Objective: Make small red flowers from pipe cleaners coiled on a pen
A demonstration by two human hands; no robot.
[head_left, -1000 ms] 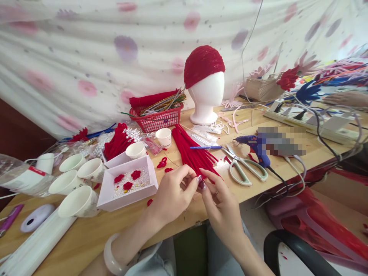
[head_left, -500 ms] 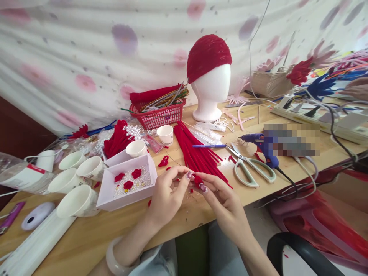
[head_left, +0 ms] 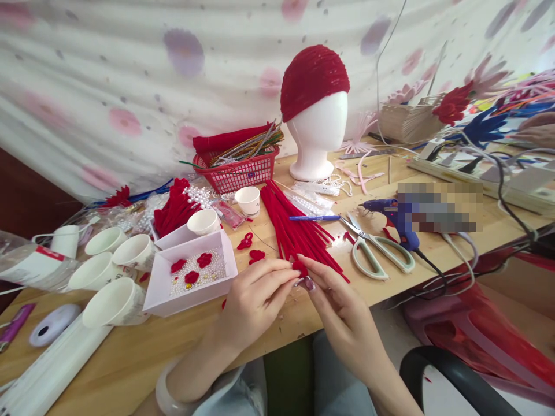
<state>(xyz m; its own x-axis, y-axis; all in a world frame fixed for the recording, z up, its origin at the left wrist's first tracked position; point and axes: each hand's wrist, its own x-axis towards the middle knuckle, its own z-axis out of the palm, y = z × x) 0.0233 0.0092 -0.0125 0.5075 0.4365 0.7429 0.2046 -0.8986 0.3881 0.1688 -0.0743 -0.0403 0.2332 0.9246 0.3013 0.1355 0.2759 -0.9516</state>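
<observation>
We pinch a small fuzzy red piece (head_left: 300, 267) between the fingertips of both hands, our left hand (head_left: 255, 303) and right hand (head_left: 342, 309) meeting at it just above the table (head_left: 281, 326). The near edge runs beneath our wrists, and a strip of bare wood lies along it. Past our fingertips, red stems (head_left: 291, 234) fan out; scissors (head_left: 363, 236) lie open to their right, loops toward the near edge, and a blue glue gun (head_left: 392, 212) rests just behind.

To our left, the white box (head_left: 197, 293) holds pale beads (head_left: 215, 267) and three red flowers (head_left: 203, 260) (a few gold beads show among them). Farther back, a red basket (head_left: 238, 176) carries glittery stems (head_left: 249, 149). Beyond the box, paper cups (head_left: 116, 303) cluster; we cannot tell what they hold.
</observation>
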